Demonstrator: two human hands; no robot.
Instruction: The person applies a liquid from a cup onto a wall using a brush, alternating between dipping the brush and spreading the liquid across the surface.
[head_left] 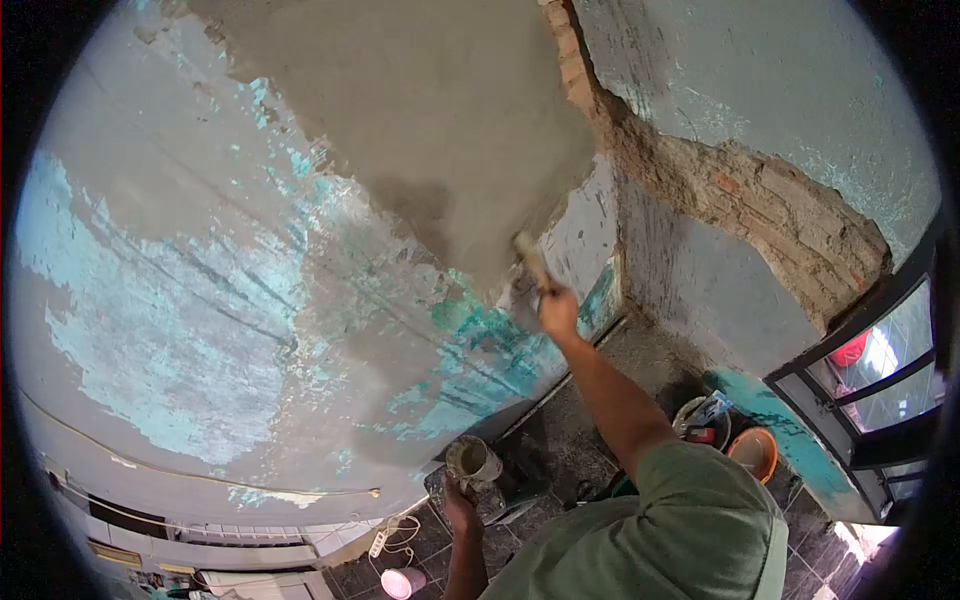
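My right hand (pixel 559 312) is closed around the handle of a brush (pixel 537 268), whose blurred head is at the lower edge of the smooth grey-brown plaster patch (pixel 450 110) on the wall. Lower down, my left hand (pixel 462 508) grips a small container (pixel 477 463) smeared with plaster, with a greyish opening facing up. What is inside it is hard to make out. Around the patch, the wall (pixel 200 340) shows peeling turquoise and grey paint.
An exposed brick strip (pixel 745 200) runs along the adjoining wall. By the corner stand an orange bucket (pixel 753 453) and some clutter. A barred window or door (pixel 880 350) is at right. A pink-and-white tub (pixel 402 582) and a power strip (pixel 377 544) lie low.
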